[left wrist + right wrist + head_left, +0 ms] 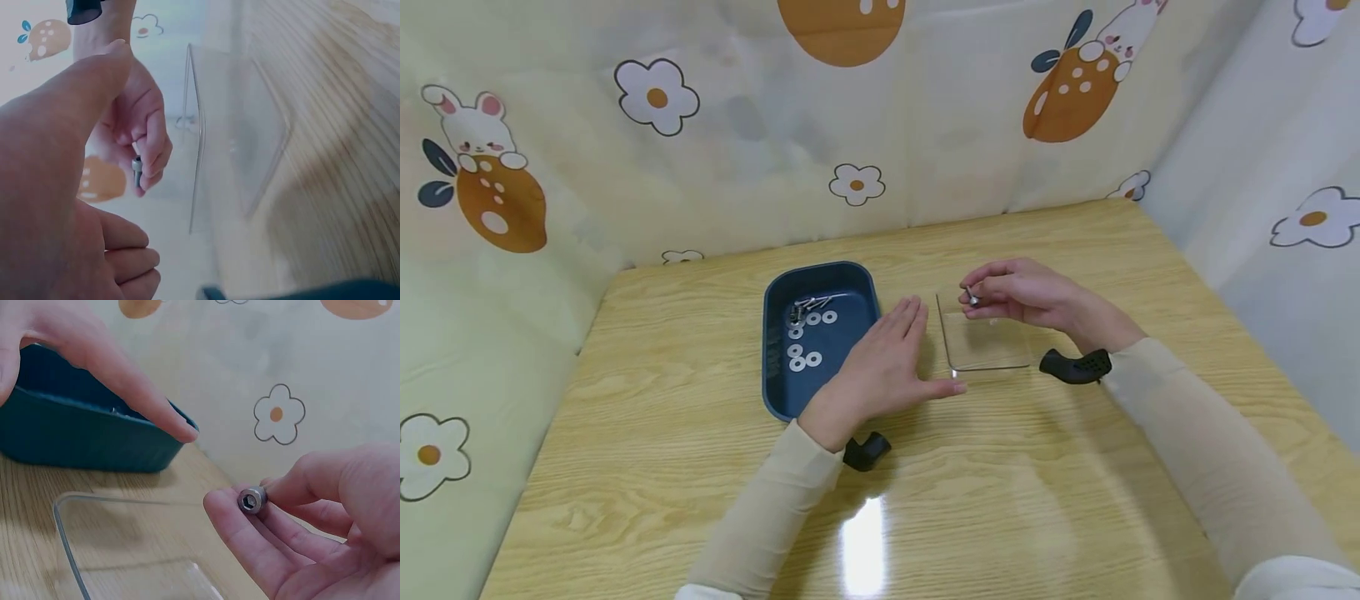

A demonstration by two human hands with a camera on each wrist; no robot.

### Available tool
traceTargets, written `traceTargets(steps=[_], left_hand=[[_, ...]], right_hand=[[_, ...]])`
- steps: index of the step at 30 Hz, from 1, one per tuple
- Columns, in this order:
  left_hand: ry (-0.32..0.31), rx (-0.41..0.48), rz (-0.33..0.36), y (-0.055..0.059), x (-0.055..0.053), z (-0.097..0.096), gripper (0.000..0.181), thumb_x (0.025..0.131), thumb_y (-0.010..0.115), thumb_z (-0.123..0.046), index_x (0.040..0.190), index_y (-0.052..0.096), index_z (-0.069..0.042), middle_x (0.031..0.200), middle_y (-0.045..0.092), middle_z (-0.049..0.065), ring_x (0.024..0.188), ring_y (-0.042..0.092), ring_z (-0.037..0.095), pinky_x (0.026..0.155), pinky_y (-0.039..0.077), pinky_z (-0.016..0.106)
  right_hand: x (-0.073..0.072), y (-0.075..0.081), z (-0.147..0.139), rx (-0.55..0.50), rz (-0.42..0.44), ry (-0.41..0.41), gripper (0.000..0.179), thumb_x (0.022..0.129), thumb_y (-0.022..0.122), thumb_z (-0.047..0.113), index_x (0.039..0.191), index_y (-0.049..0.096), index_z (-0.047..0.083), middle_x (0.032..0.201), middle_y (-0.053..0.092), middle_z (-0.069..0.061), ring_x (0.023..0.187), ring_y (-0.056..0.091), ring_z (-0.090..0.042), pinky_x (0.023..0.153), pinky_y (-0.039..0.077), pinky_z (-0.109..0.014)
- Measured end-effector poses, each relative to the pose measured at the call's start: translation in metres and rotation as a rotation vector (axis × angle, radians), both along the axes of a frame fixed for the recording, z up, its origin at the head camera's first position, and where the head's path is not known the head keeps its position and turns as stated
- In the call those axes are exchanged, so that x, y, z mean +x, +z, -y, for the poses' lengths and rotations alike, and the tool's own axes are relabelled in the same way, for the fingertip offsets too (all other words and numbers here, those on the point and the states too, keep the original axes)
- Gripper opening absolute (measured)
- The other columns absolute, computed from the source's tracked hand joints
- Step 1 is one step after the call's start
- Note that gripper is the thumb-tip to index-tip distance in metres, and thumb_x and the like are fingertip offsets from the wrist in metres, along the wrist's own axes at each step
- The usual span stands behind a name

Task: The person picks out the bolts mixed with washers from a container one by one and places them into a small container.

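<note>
My right hand pinches a hex socket bolt between thumb and fingers, its socket head facing the right wrist camera. The bolt is held above a clear square plastic piece with rounded corners; its see-through body makes the exact shape hard to tell. My left hand, fingers straight and thumb spread, hovers between that piece and a dark blue tray, holding nothing. In the head view the left forearm and hand cover the tray's lower right corner.
Several flat white washers lie in the tray, with a small heap of bolts near its back. A patterned curtain hangs behind the wooden table. Black wrist devices sit at both wrists.
</note>
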State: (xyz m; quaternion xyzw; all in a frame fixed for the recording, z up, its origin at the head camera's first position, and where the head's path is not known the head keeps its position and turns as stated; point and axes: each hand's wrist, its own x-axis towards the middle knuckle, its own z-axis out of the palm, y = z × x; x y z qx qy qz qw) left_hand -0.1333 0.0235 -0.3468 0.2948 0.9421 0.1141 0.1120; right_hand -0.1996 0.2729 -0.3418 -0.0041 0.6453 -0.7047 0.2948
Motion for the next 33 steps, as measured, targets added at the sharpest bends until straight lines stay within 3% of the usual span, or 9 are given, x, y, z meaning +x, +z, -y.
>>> traceTargets(steps=[10, 20, 26, 33], left_hand=[[-0.024, -0.048, -0.023, -0.006, -0.006, -0.023, 0.113, 0.084, 0.049, -0.080, 0.160, 0.007, -0.006, 0.168, 0.008, 0.010, 0.156, 0.005, 0.022, 0.127, 0.016, 0.039], [0.028, -0.117, -0.017, -0.013, -0.008, -0.043, 0.095, 0.095, 0.041, -0.068, 0.159, 0.013, -0.003, 0.168, 0.009, 0.013, 0.156, 0.007, 0.024, 0.127, 0.017, 0.041], [0.043, -0.140, -0.010, -0.015, -0.007, -0.046, 0.092, 0.096, 0.043, -0.064, 0.159, 0.014, -0.004, 0.168, 0.009, 0.012, 0.156, 0.008, 0.024, 0.127, 0.017, 0.039], [0.065, -0.136, -0.027, -0.016, -0.006, -0.046, 0.094, 0.095, 0.045, -0.065, 0.158, 0.016, -0.001, 0.166, 0.016, 0.015, 0.155, 0.015, 0.025, 0.125, 0.022, 0.040]], right_hand=[[0.006, -0.001, -0.010, 0.029, -0.006, 0.017, 0.026, 0.104, 0.040, 0.003, 0.125, 0.049, -0.011, 0.102, 0.071, -0.012, 0.095, 0.073, -0.020, 0.090, 0.059, -0.030], [0.008, -0.006, -0.007, 0.083, -0.023, 0.032, 0.033, 0.104, 0.037, 0.001, 0.132, 0.038, -0.018, 0.103, 0.068, -0.011, 0.096, 0.072, -0.018, 0.094, 0.057, -0.033], [0.010, -0.008, -0.007, 0.124, -0.027, 0.046, 0.037, 0.104, 0.037, 0.000, 0.135, 0.033, -0.020, 0.105, 0.067, -0.011, 0.097, 0.072, -0.017, 0.098, 0.055, -0.036], [0.008, -0.011, 0.000, 0.269, -0.071, 0.042, 0.036, 0.103, 0.042, 0.000, 0.133, 0.040, -0.019, 0.107, 0.065, -0.016, 0.093, 0.070, -0.016, 0.095, 0.057, -0.036]])
